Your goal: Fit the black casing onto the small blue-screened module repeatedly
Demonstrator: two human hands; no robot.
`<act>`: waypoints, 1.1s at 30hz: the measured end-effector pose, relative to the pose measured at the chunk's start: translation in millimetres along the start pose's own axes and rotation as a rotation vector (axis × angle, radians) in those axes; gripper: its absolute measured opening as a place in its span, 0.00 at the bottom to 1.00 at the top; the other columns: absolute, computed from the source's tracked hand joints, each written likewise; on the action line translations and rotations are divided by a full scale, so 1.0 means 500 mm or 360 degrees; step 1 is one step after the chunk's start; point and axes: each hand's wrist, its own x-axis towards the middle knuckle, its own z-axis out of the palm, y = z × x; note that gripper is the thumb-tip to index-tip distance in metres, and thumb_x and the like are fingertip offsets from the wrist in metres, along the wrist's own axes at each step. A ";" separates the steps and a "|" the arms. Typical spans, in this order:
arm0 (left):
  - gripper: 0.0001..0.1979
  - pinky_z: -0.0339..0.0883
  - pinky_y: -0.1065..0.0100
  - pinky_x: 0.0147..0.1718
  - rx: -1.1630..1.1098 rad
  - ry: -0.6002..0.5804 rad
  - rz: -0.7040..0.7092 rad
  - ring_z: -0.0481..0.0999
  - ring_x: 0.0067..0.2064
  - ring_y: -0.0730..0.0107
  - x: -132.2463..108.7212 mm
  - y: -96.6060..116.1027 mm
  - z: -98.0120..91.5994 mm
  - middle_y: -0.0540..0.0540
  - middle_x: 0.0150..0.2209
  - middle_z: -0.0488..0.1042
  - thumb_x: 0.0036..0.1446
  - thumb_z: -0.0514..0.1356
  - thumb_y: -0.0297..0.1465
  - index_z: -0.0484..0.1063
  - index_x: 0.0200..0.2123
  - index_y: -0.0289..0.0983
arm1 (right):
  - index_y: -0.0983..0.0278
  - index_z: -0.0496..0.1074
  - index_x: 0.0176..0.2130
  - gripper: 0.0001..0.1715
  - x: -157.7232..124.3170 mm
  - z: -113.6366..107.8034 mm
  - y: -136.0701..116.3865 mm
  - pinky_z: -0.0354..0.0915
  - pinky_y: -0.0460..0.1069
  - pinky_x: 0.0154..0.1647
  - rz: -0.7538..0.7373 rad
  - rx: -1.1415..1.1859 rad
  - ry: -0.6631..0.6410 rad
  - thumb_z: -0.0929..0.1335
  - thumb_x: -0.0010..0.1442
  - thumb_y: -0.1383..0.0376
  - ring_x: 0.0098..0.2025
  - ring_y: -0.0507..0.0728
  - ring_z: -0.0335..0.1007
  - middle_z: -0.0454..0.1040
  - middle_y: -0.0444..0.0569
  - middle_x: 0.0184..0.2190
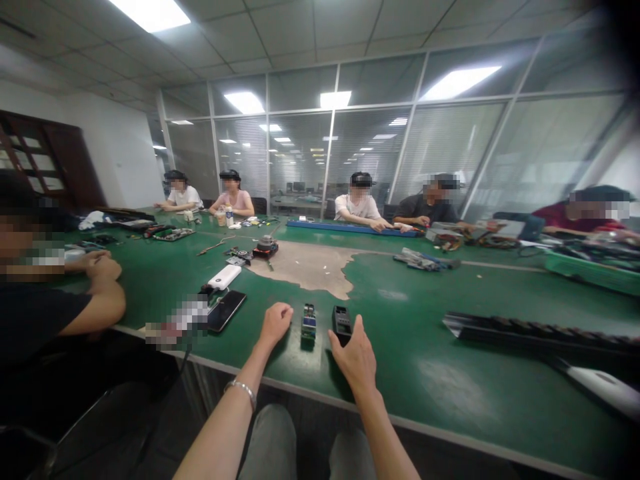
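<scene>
My left hand (275, 325) rests on the green table mat (415, 360) with its fingers curled in and nothing in them, and a silver bangle (241, 391) circles that wrist. Just right of it stands a small circuit module with a green board (309, 322). My right hand (356, 357) hovers with spread fingers just below a black handheld device (342, 323); I cannot tell whether they touch it. A black smartphone (226, 311) and a white power bank (224, 277) lie beyond my left hand.
A co-worker's forearms (95, 267) lie on the table at left. A long dark rail (540, 337) stretches across the right side. Further off are a tan worn patch (305, 267), scattered electronics, a blue strip (350, 228), and several seated people.
</scene>
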 end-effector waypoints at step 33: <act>0.08 0.66 0.68 0.41 -0.0035 -0.0005 -0.0012 0.74 0.37 0.69 0.006 -0.010 0.002 0.46 0.34 0.76 0.59 0.56 0.29 0.75 0.31 0.36 | 0.71 0.48 0.66 0.44 0.020 -0.015 -0.149 0.63 0.55 0.51 0.0047 0.0537 0.0017 0.61 0.61 0.48 0.53 0.65 0.69 0.70 0.62 0.54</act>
